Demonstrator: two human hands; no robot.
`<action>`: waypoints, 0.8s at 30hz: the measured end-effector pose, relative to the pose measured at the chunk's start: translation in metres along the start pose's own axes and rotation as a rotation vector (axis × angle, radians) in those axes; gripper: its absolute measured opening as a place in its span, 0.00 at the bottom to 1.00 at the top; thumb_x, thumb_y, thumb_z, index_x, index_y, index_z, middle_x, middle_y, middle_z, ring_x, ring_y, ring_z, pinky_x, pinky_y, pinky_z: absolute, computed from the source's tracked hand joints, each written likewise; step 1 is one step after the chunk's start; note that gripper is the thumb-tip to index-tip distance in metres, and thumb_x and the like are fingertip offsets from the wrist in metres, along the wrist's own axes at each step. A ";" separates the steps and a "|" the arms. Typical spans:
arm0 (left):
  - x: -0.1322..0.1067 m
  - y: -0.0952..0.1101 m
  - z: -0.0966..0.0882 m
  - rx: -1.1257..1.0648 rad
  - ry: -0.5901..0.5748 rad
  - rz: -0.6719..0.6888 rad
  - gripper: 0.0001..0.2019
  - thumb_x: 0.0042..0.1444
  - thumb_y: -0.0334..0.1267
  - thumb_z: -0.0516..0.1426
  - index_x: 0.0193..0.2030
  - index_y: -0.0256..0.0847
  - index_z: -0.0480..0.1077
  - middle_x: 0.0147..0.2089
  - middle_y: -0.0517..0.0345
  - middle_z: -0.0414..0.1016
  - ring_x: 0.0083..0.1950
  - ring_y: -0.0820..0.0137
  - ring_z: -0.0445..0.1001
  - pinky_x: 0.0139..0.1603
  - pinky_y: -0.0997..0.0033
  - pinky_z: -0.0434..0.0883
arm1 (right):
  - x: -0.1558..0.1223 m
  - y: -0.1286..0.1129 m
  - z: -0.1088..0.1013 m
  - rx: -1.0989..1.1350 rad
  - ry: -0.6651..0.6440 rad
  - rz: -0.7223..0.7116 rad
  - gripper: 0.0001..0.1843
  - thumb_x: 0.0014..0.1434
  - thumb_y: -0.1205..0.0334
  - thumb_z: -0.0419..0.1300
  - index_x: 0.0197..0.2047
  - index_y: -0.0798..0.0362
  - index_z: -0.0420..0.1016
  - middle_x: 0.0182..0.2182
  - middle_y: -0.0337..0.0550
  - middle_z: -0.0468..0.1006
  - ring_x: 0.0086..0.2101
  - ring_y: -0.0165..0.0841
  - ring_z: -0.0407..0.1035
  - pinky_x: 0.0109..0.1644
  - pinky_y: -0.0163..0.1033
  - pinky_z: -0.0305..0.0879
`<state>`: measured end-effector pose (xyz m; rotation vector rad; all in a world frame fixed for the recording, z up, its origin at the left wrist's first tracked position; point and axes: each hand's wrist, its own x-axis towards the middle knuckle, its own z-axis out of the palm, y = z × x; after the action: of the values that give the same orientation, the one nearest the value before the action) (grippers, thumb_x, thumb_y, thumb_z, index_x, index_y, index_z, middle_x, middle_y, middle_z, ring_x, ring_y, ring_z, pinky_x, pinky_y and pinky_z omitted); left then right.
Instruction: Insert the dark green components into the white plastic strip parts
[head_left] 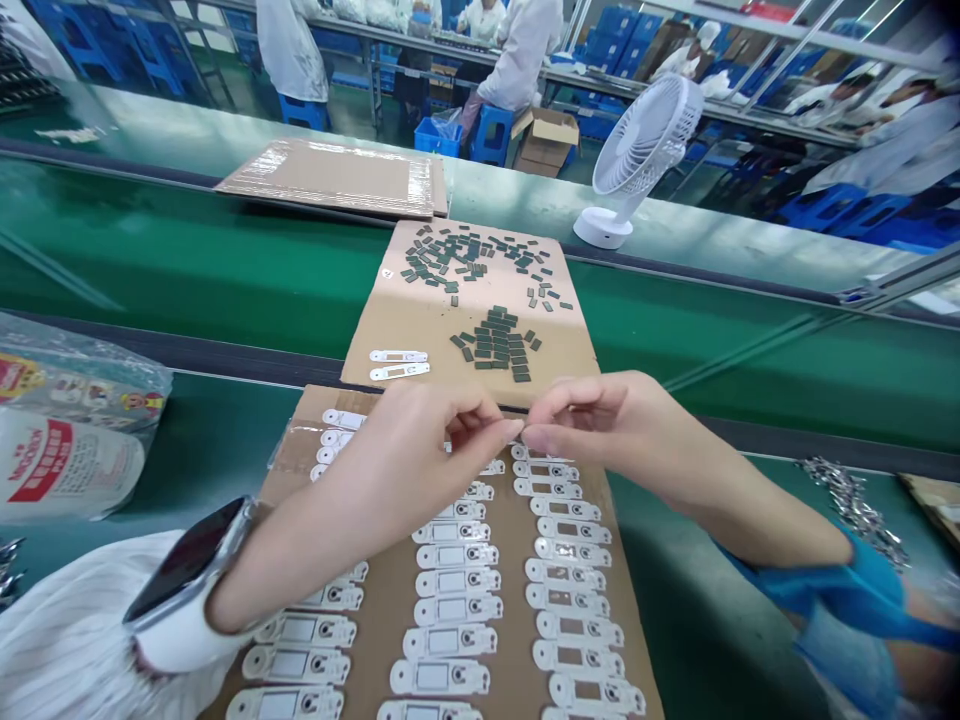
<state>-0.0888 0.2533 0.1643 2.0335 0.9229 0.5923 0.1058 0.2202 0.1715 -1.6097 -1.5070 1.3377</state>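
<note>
A white fan (649,135) stands beyond the cardboard sheet (420,325).

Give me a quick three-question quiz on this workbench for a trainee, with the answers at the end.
1. Which wrist wears the smartwatch: that of the left hand or the right hand?
2. True or false: the white desk fan stands beyond the green conveyor belt.
3. Fill in the colour: the plastic plates in rows on the near cardboard sheet are ____.

Key: 1. Left hand. 2. True. 3. White.
</note>
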 end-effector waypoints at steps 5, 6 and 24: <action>-0.002 0.013 0.000 -0.238 -0.105 -0.114 0.14 0.58 0.41 0.54 0.24 0.39 0.70 0.19 0.67 0.65 0.20 0.81 0.57 0.19 0.81 0.55 | -0.025 -0.005 -0.001 0.175 0.029 0.022 0.16 0.50 0.46 0.66 0.28 0.51 0.80 0.25 0.42 0.76 0.25 0.28 0.65 0.27 0.33 0.61; -0.002 0.014 0.000 -0.268 -0.112 -0.120 0.14 0.58 0.41 0.54 0.24 0.39 0.70 0.19 0.68 0.64 0.20 0.81 0.56 0.18 0.82 0.54 | -0.028 -0.003 -0.001 0.189 0.029 0.032 0.16 0.51 0.46 0.65 0.27 0.51 0.80 0.23 0.41 0.75 0.24 0.26 0.62 0.25 0.32 0.59; -0.005 -0.014 0.016 0.572 0.063 0.562 0.12 0.65 0.36 0.49 0.49 0.35 0.70 0.43 0.56 0.78 0.44 0.66 0.74 0.39 0.69 0.70 | -0.033 0.027 -0.014 -0.418 0.246 -0.416 0.08 0.59 0.57 0.61 0.36 0.51 0.79 0.32 0.43 0.79 0.30 0.31 0.69 0.29 0.35 0.65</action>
<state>-0.0866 0.2478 0.1436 2.8428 0.5825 0.7484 0.1327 0.1866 0.1618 -1.5104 -1.9131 0.6033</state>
